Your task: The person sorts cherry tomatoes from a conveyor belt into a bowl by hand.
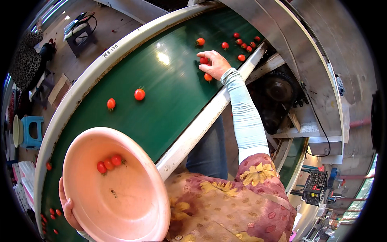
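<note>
A wide pink plastic basin (139, 193) is tilted towards me at the lower left, and my left hand (70, 208) grips its outer left side. Three red cherry tomatoes (108, 164) lie together inside the basin. Over the green conveyor belt (175, 106), my right hand (216, 65) curls its thumb and fingers around cherry tomatoes (203, 60). Just below its thumb is another orange-red tomato (208, 77). Two more, a round tomato (139, 94) and an oval tomato (111, 103), rest on the belt between my hands.
Several tomatoes (244, 45) are scattered at the belt's far right end, and others (52, 211) at lower left. A white rail (196, 130) edges the belt on my side. Metal machinery (314, 60) rises at right. Across the belt are a seated person (28, 60) and a blue stool (33, 133).
</note>
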The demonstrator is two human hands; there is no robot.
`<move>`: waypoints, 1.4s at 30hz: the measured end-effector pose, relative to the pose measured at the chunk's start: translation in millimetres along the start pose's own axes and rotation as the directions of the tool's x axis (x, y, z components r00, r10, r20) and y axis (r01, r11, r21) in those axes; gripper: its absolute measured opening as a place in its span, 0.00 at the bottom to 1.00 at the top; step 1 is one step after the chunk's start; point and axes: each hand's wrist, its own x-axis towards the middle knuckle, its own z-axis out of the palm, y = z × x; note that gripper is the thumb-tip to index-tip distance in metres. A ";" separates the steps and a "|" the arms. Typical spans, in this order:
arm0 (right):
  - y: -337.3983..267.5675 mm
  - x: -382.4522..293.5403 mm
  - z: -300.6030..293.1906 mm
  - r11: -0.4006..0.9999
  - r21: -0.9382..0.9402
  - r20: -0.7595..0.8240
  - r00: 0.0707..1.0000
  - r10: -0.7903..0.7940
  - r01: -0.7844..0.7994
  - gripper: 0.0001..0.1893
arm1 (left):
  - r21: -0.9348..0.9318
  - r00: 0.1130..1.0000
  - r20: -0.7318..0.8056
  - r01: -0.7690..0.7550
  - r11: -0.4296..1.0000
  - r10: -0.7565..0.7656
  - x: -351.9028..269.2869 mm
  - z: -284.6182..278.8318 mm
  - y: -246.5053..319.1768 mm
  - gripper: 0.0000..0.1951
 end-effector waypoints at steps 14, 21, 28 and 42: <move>-12.1 -13.0 -9.0 0.822 0.555 -0.150 0.957 0.249 -0.127 0.15 | 0.000 1.000 -0.018 0.003 1.000 -0.003 0.2 3.9 -0.3 0.37; -16.7 -19.2 -8.3 0.825 0.556 -0.103 0.978 0.183 -0.095 0.13 | -0.012 1.000 -0.018 0.000 1.000 -0.001 0.1 -0.5 0.2 0.37; -47.6 -40.0 6.1 0.919 0.378 0.135 0.975 -0.177 0.114 0.17 | -0.008 1.000 -0.017 -0.004 1.000 0.004 -0.9 2.7 0.8 0.37; -70.9 -43.3 18.9 0.926 0.358 0.138 0.974 -0.178 0.119 0.16 | -0.019 0.999 -0.032 -0.011 1.000 0.010 -1.8 3.4 -0.1 0.35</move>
